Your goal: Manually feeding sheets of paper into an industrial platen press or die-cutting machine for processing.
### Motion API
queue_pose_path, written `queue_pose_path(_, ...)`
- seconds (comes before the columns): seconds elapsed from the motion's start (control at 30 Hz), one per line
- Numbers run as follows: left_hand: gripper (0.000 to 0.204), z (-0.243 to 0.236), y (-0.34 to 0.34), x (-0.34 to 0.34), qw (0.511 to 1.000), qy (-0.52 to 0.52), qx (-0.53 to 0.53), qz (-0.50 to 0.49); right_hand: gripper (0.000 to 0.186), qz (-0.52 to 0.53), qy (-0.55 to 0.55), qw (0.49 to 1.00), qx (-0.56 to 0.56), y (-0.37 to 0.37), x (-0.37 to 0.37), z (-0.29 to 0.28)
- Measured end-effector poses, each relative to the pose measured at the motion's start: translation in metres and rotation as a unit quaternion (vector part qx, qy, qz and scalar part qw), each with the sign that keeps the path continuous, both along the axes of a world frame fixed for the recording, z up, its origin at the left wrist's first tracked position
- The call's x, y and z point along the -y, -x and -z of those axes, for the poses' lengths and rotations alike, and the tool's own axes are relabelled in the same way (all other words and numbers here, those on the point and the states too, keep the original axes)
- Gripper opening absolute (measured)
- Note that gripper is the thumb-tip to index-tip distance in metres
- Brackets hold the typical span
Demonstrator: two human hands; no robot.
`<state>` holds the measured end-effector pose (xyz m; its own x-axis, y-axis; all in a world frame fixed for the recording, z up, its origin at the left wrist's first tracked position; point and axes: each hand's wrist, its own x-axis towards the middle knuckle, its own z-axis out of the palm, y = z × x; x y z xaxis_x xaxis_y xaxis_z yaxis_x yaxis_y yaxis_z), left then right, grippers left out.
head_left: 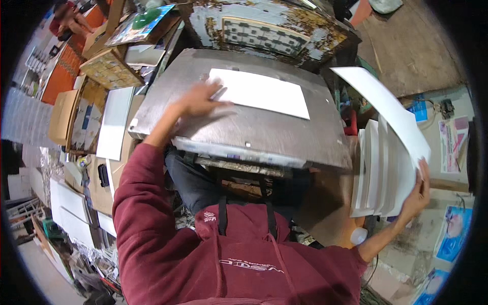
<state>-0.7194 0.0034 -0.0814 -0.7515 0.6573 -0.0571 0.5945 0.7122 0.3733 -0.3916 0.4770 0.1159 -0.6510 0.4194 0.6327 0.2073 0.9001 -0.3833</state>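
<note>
A white rectangular sheet (262,94) lies flat on a grey metal plate (198,66) in front of me. My left hand (201,99) is over the plate at the sheet's left end, somewhat blurred. Its fingers look spread, and whether they touch the sheet I cannot tell. Far to the right, my right hand (418,195) pinches the near end of a long white strip of card (389,109). That strip bends upward and away from a stack of white cards (373,168), its far end reaching toward the plate's right corner.
A worn, paint-flaked machine part (325,38) rises behind the plate. On the left are a white panel (116,122), a cardboard box (63,117) and more white sheets (71,211). A small round white lid (358,235) sits near my right forearm. Another person (71,23) is at the far left.
</note>
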Motion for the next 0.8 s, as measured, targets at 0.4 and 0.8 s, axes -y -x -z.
queue_pose_path(0.4,0.056,-0.049,-0.217,0.083,0.994,0.019,-0.093,-0.049,0.041,-0.347,0.252,0.828,0.360,0.204,0.072,0.216)
queue_pose_path(0.8,0.056,-0.025,-0.196,0.263,0.727,0.070,-0.502,-0.464,0.069,-0.351,0.447,0.808,0.154,0.395,0.008,0.142)
